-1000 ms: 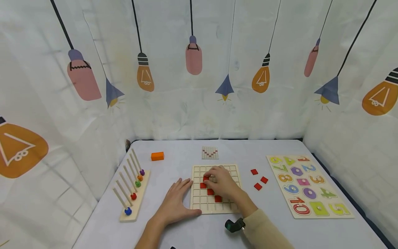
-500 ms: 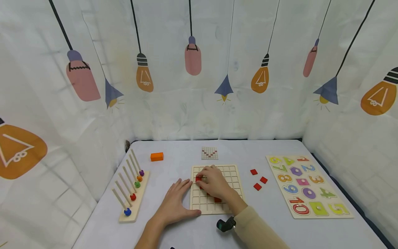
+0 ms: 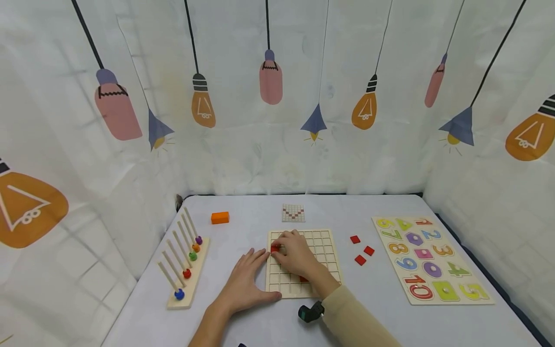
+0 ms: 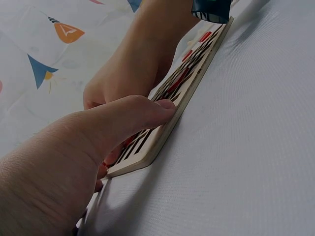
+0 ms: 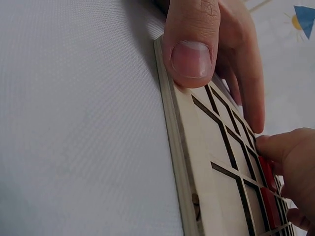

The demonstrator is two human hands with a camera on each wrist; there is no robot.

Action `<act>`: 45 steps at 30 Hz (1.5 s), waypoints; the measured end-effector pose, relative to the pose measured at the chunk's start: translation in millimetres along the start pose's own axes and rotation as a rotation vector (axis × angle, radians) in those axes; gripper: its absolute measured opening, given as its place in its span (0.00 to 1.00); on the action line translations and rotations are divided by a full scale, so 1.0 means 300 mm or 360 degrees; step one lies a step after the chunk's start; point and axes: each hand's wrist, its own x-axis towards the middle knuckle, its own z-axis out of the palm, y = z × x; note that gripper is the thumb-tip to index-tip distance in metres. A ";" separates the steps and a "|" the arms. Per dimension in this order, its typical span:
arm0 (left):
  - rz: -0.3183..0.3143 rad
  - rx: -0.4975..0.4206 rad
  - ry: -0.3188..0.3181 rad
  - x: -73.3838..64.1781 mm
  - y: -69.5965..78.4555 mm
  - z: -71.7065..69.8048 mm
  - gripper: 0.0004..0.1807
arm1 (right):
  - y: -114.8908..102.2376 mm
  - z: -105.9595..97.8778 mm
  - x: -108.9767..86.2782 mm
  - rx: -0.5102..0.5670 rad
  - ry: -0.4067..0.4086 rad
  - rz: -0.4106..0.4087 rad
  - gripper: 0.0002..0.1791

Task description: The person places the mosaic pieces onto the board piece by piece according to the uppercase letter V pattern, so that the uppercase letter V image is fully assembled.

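Observation:
A wooden grid board (image 3: 324, 246) lies flat on the white table. My left hand (image 3: 246, 284) rests along its left side, fingers fairly straight, thumb on the near-left corner of the frame. Over the board's upper left, my right hand (image 3: 297, 253) pinches a small red square tile (image 3: 274, 249) at a cell near the left edge. In the right wrist view, red tiles (image 5: 270, 206) sit in the grid beside my right fingers. The right hand and forearm hide most of the other placed tiles in the head view.
Loose red tiles (image 3: 360, 260) lie right of the board. A small pattern card (image 3: 293, 213) is behind it. An orange block (image 3: 220, 218) and a peg stand with coloured beads (image 3: 186, 291) are at left, a number puzzle board (image 3: 470, 291) at right.
My right hand has moved left across the grid with a red tile, from over the middle-left cells to near the left edge. The left hand has stayed in place.

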 end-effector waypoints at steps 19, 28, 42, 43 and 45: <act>0.0006 0.0020 -0.0008 0.000 0.003 0.000 0.68 | -0.004 -0.016 -0.011 0.0061 -0.0023 0.0027 0.15; 0.0029 0.0013 0.0009 0.001 -0.001 0.000 0.68 | -0.004 -0.040 -0.038 0.0108 -0.0024 0.0033 0.16; 0.0011 0.0026 0.0002 0.005 0.008 0.000 0.68 | 0.051 -0.124 -0.149 0.0244 0.0019 0.0140 0.15; 0.0005 0.0025 0.0001 0.005 0.009 -0.001 0.68 | 0.057 -0.129 -0.156 0.0257 0.0025 0.0156 0.15; -0.0007 0.0027 -0.0004 0.005 0.008 -0.001 0.68 | 0.072 -0.138 -0.171 0.0268 0.0039 0.0182 0.15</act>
